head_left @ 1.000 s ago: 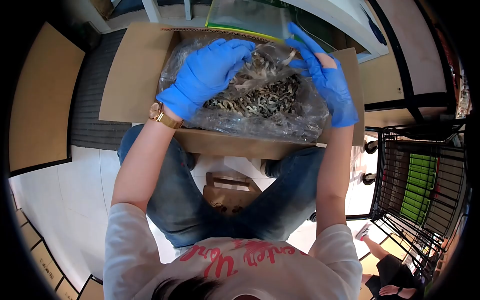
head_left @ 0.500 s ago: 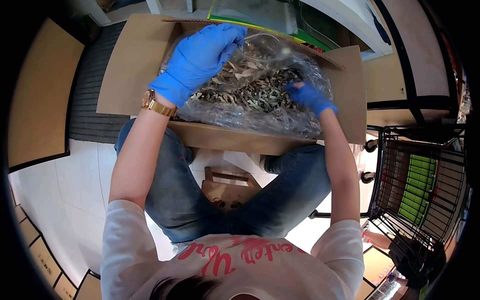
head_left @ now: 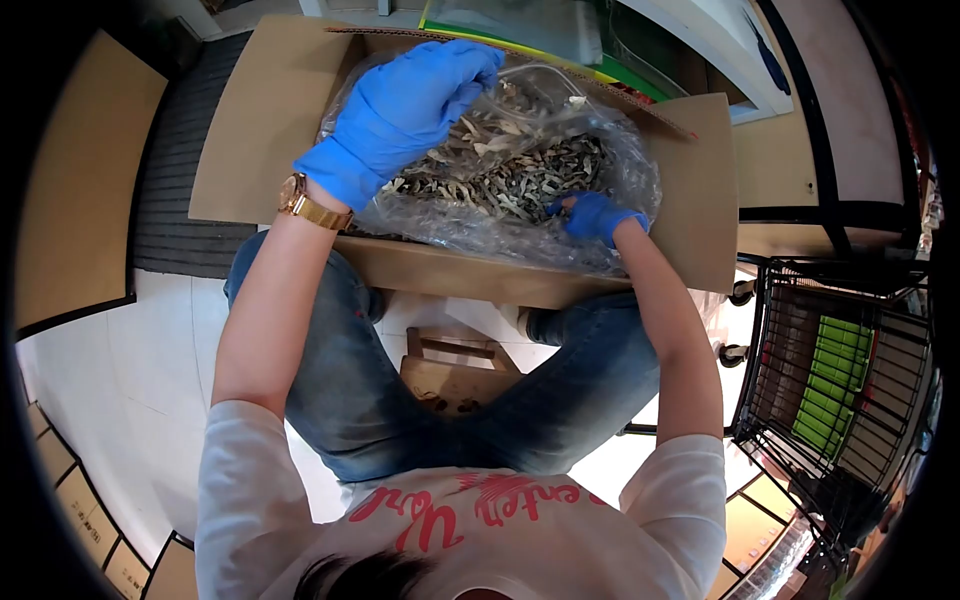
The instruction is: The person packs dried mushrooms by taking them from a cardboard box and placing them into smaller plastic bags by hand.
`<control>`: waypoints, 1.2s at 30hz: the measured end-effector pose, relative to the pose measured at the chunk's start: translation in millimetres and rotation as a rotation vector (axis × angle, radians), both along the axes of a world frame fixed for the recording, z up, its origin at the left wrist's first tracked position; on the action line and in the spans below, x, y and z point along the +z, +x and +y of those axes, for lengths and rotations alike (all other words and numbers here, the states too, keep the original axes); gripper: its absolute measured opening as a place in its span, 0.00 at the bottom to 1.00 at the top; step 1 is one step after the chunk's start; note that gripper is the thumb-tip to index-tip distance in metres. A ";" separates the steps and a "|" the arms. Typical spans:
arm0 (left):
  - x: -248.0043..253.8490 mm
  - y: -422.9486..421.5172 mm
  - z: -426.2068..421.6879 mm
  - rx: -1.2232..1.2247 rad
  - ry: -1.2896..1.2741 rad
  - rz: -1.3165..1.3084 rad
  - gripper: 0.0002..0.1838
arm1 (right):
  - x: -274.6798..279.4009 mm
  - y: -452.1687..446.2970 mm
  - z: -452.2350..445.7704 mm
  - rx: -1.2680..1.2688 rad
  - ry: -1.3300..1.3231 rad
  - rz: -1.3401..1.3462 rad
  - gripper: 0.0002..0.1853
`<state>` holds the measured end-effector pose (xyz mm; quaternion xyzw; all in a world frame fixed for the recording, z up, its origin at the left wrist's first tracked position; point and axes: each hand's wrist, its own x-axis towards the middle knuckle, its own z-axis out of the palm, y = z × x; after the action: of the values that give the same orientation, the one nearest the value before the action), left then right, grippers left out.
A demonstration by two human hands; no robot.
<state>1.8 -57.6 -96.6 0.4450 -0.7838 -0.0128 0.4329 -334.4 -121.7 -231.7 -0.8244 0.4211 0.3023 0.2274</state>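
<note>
An open cardboard box [head_left: 450, 275] stands in front of my knees, lined with a clear plastic bag [head_left: 500, 240]. Dried, shrivelled strips [head_left: 510, 185], grey-brown and pale, fill the bag. My left hand [head_left: 410, 115], blue-gloved with a gold watch at the wrist, is closed on the bag's edge at the top left of the opening. Lower on the right, my right hand [head_left: 597, 216], also blue-gloved, reaches down into the bag at the strips; its fingertips are partly hidden, and whether they hold any strips cannot be made out.
A black wire cart [head_left: 830, 370] with green items stands at the right. Below the box is a small wooden stool [head_left: 455, 380]. A green-edged glass panel [head_left: 520, 30] lies behind the box. Dark ribbed mat [head_left: 190, 150] at the left.
My right hand has come down from the bag's upper right edge to the strips, then slightly lower and left. My left hand has shifted slightly up. A person at the lower right has gone from view.
</note>
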 end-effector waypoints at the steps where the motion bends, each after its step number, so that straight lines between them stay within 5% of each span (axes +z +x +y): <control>1: -0.1 -0.1 0.0 -0.004 0.017 0.016 0.12 | -0.9 -0.8 -0.1 -0.003 0.000 -0.001 0.25; 4: 2.7 1.1 -0.5 -0.007 0.007 -0.002 0.11 | -8.8 -6.3 -8.3 -0.147 0.107 -0.058 0.25; 6: 3.3 0.2 0.3 -0.009 0.016 0.004 0.11 | -14.0 -12.7 -17.8 -0.604 0.502 -0.311 0.27; 10: 3.2 -0.6 1.4 -0.006 0.020 -0.010 0.10 | 15.3 9.6 -1.2 -0.428 0.348 -0.061 0.27; 12: 1.8 0.0 0.9 -0.008 0.017 -0.006 0.10 | 5.7 10.3 4.9 -0.145 0.122 0.100 0.27; 15: 5.4 -0.9 3.2 -0.002 0.065 -0.014 0.08 | -6.9 15.6 7.6 -0.122 0.028 0.022 0.27; 34: 2.2 2.4 1.4 -0.039 0.007 0.004 0.10 | -13.9 -25.8 -37.5 -0.438 -0.033 -0.236 0.25; 36: 0.1 3.4 -0.3 -0.039 0.005 0.009 0.10 | -34.9 -38.7 -50.7 -0.513 -0.177 -0.483 0.22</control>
<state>5.2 -57.9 -96.6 0.4308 -0.7904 -0.0251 0.4348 -373.1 -172.4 -266.6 -0.7562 0.5728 -0.0060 0.3164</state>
